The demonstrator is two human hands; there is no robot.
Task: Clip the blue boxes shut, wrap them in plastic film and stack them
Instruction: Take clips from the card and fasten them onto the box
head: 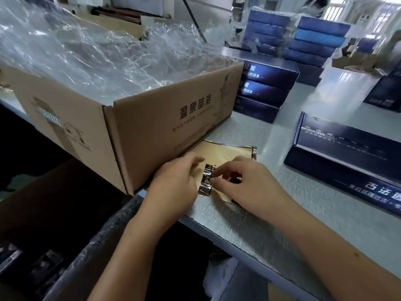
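A tan backing sheet (pixel 227 152) lies on the grey table near its front edge, with a strip of shiny dark-and-gold stickers (pixel 205 180) on it. My left hand (pixel 175 185) rests curled on the sheet's left part, fingers beside the strip. My right hand (pixel 245 181) pinches the strip's right edge with fingertips. A dark blue box (pixel 347 155) with white lettering lies flat at the right, its lid slightly raised. Both hands are apart from it.
A big cardboard carton (pixel 134 127) full of clear plastic film (pixel 86 53) stands just behind my hands. Stacks of blue boxes (pixel 264 88) stand behind it and further stacks of blue boxes (pixel 314 40) at the back right. A person sits far back.
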